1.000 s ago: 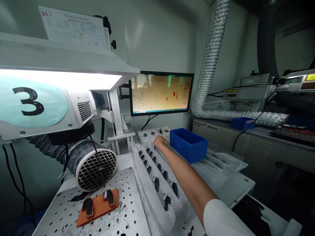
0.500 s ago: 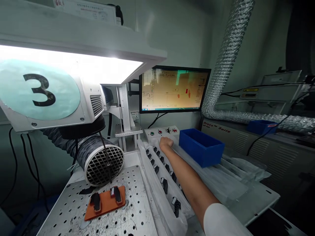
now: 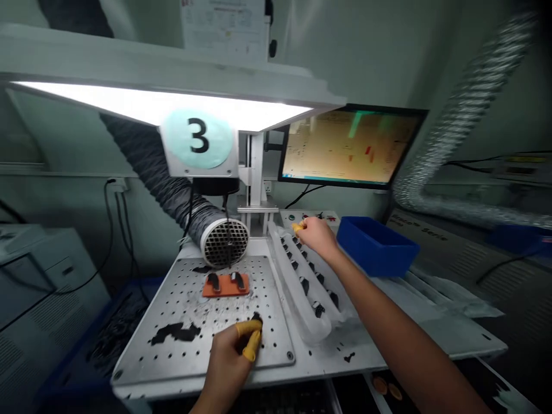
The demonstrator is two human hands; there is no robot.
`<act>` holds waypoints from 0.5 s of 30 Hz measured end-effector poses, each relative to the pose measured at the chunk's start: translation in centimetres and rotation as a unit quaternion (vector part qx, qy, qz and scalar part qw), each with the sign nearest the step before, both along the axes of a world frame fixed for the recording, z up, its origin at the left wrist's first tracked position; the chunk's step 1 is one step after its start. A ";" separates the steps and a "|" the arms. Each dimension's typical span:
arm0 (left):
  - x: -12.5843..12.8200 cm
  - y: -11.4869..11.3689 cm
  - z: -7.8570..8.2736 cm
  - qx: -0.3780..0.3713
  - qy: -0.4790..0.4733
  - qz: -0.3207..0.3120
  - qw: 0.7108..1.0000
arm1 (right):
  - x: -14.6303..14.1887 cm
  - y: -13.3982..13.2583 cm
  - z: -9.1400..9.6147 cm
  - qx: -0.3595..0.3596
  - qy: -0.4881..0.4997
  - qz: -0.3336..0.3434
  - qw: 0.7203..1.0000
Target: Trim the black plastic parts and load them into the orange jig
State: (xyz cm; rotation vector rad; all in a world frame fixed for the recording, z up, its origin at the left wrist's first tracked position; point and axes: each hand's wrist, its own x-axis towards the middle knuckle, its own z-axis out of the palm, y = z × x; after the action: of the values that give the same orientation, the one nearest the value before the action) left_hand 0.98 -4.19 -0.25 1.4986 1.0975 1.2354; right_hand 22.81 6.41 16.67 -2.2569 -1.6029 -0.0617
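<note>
My left hand (image 3: 228,359), with yellow cots on its fingertips, is low at the front edge of the perforated metal plate (image 3: 181,305). It pinches a small black part (image 3: 257,317) against the plate. My right hand (image 3: 317,237) is stretched far forward, fingers curled, one yellow-capped tip pointing left. It hovers over the far end of a clear plastic tray (image 3: 302,282) of small black parts, just in front of a white button box (image 3: 308,218). An orange fixture (image 3: 225,286) carrying two black parts lies mid-plate under the machine head marked "3" (image 3: 199,139).
A grilled exhaust hose (image 3: 225,243) opens just behind the fixture. A blue bin (image 3: 377,251) stands right of my right hand, a monitor (image 3: 351,146) behind it. Black scraps (image 3: 175,332) lie on the plate. A silver duct (image 3: 457,132) runs along the right.
The view swung left and pulled back. My left hand came into view at the plate's front holding a black part. My right hand drew slightly back from the button box.
</note>
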 end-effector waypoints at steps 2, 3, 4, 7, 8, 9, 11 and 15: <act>-0.2 0.2 0.3 -0.029 -0.070 0.016 0.997 | -3.3 -3.2 -1.5 0.061 0.053 0.140 0.987; -0.4 0.3 0.5 -0.035 -0.105 0.031 0.993 | -5.0 -4.7 -2.7 0.072 0.101 0.230 0.965; -0.5 0.3 0.6 -0.033 -0.135 0.049 0.989 | -6.5 -6.0 -4.0 0.063 0.136 0.284 0.947; -0.7 0.3 1.0 -0.010 -0.191 0.091 0.977 | -9.5 -8.3 -8.5 0.064 0.188 0.292 0.936; -0.7 0.3 1.0 -0.002 -0.201 0.101 0.974 | -10.0 -8.5 -9.9 0.071 0.216 0.281 0.933; -0.7 0.4 1.0 0.004 -0.207 0.107 0.972 | -10.2 -8.5 -11.1 0.076 0.259 0.274 0.923; -0.7 0.4 1.0 0.014 -0.205 0.108 0.973 | -10.4 -8.1 -13.0 0.065 0.376 0.284 0.880; -0.6 0.5 0.9 0.029 -0.163 0.072 0.984 | -10.1 -7.9 -14.6 0.008 0.540 0.326 0.776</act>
State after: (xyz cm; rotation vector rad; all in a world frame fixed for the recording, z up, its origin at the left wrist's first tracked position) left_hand 0.36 -3.71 0.63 1.2179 0.9679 1.5615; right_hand 12.71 -1.49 2.09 -1.0959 -1.4796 1.1577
